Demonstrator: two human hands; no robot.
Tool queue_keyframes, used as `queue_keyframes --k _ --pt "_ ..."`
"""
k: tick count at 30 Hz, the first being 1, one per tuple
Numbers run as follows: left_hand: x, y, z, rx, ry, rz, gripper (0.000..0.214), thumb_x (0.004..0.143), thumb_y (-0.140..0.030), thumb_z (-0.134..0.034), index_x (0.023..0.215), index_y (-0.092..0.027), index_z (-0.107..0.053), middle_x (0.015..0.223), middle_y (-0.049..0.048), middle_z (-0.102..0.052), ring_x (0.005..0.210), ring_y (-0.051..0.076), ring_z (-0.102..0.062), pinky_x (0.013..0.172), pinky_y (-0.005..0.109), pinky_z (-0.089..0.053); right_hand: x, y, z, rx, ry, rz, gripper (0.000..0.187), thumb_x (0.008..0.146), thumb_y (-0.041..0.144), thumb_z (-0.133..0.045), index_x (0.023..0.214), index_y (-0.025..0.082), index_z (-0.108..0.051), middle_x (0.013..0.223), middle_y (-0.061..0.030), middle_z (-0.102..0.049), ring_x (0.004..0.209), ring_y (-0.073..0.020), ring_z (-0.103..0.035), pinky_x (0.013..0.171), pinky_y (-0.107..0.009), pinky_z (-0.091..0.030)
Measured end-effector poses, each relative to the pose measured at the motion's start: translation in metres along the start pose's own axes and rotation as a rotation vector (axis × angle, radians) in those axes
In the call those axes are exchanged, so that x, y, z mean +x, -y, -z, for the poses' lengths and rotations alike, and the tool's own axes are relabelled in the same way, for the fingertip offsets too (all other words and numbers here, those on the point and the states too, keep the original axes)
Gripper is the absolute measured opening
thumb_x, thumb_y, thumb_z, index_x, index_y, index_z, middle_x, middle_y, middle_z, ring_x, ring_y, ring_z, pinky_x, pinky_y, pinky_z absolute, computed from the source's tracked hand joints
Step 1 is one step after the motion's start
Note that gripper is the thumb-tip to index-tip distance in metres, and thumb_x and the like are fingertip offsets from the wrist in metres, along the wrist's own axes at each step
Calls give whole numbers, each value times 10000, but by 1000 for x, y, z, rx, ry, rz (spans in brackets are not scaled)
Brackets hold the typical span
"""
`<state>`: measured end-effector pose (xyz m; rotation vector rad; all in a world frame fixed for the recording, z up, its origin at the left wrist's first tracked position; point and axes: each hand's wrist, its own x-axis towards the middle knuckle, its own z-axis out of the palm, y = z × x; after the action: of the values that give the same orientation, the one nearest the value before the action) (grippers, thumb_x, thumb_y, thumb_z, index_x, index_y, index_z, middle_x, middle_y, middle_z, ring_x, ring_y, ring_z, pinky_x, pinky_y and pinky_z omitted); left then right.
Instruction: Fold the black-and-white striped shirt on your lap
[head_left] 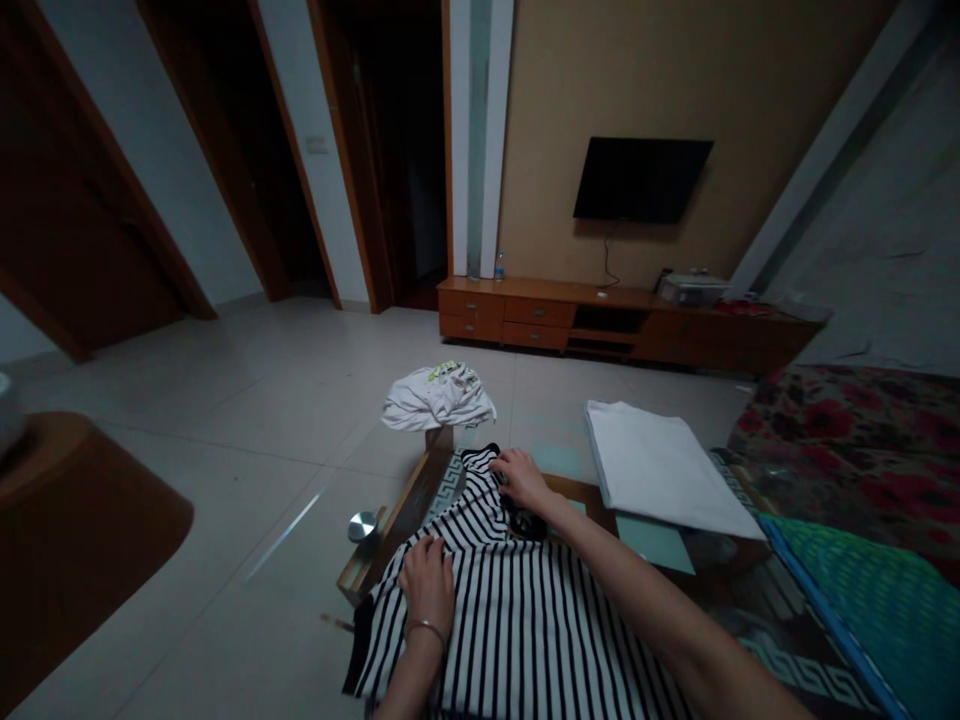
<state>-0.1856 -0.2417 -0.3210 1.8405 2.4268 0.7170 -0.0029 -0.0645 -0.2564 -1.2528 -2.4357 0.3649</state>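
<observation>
Both hands are on the striped shirt (480, 620): the left hand (429, 580) lies palm down, fingers bent, probably steadying the cloth; the right hand (521, 478) reaches farther out, fingers curled by a dark-trimmed edge, and whether either pinches fabric, one can't tell. The shirt spreads over the near part of the glass-topped counter (448, 490), seemingly so both hands can reach its edges. Beyond, a bunched white garment (435, 398) sits at the far corner; right, a folded white cloth (667, 465) lies aside, apparently leaving the shirt room.
</observation>
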Motion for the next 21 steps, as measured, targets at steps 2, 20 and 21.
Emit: queue_keyframes --k 2,20,21 --pt "-2 1 -1 -12 10 4 286 890 -190 -430 1111 -165 -610 1197 110 -547 1118 255 -458 912 427 -388 -6 1 5 -33 19 38 131 720 114 -629 832 181 -647 998 -83 -595 1016 -222 -452 879 -339 -323" --pt "-5 4 -2 -8 -19 87 275 847 -131 -467 1048 -191 -645 1194 100 -549 1116 268 -451 869 418 -376 77 37 25 -223 451 259 216 761 171 -574 906 176 -735 900 -67 -719 795 -197 -629 671 -230 -419" --pt "-5 5 -3 -5 -23 92 274 841 -126 -474 1042 -197 -647 1193 96 -551 1115 267 -451 870 417 -373 86 39 17 -251 479 262 227 755 167 -576 916 173 -736 911 -72 -720 806 -204 -632 674 -232 -424"
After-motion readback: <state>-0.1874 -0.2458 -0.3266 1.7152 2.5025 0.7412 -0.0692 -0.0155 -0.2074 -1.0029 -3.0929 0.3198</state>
